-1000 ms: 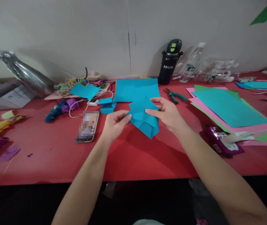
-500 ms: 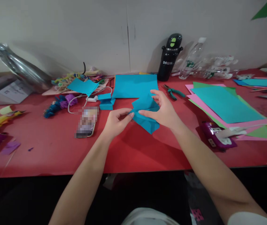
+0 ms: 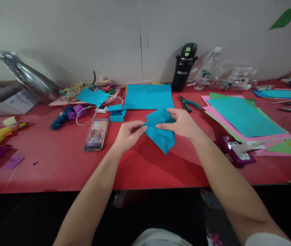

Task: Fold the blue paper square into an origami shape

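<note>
A creased sheet of blue paper [image 3: 162,136] is held between both hands, above the front middle of the red table. At its left corner, my left hand [image 3: 131,134] pinches it between thumb and fingers. My right hand [image 3: 182,123] grips its right side, the thumb lying across the front and the fingers partly hidden behind. Folds run through the paper, and one point hangs down toward me. Just left and behind lies a small folded blue paper piece [image 3: 116,113]. Flat blue paper [image 3: 149,96] rests farther back.
A phone [image 3: 96,135] lies left of my hands on the red table [image 3: 158,174]. Pliers [image 3: 190,104] lie behind my right hand, near a black bottle [image 3: 183,68]. Stacked coloured paper [image 3: 247,116] and a purple power strip [image 3: 237,152] are at right.
My right fingers have come down from a raised, spread pose onto the paper's upper right edge. The paper now faces me more flatly. The view has shifted slightly.
</note>
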Demonstrator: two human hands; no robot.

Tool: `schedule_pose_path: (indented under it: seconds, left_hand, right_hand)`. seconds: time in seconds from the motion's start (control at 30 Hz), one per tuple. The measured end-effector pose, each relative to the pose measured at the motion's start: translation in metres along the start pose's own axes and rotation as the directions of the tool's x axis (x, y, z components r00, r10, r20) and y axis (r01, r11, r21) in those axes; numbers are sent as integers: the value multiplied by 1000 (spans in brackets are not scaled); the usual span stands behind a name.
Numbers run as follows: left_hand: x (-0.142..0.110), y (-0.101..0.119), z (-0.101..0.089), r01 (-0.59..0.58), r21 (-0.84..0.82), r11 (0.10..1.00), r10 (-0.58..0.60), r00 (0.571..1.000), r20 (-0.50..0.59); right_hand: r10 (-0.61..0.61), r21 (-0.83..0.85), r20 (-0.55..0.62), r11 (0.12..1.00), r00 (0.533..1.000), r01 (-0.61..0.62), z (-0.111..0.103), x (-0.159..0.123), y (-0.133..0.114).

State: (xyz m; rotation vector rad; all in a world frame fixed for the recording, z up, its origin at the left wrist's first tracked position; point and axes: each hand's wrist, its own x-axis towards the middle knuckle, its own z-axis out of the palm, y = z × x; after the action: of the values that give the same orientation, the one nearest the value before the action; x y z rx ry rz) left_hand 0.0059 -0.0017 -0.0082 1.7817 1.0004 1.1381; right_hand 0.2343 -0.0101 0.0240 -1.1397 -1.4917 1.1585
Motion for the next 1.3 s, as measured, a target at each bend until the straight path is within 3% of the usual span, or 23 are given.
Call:
schedule_pose_path:
  seconds: [0.17, 0.43, 0.87, 1.07, 1.3]
  left_hand:
    - [3, 7, -9, 49, -78, 996, -45, 998, 52]
    - [7, 8, -17, 82, -97, 992, -71, 991, 116]
    - [8, -7, -26, 60, -58, 997, -58, 998, 25]
    - [9, -6, -29, 70, -79, 994, -67, 997, 32]
    - [7, -1, -26, 33, 25, 999, -32, 999, -11]
  right_hand:
    - [55, 49, 93, 997, 994, -59, -9, 4, 6]
    - [80, 74, 102, 993, 992, -88, -14, 8, 10]
    - [94, 124, 103, 986, 990, -107, -9, 8, 15]
    - [38, 59, -23, 998, 999, -37, -15, 10, 19]
    - [-6, 30, -47, 1000, 999, 8, -5, 9, 13]
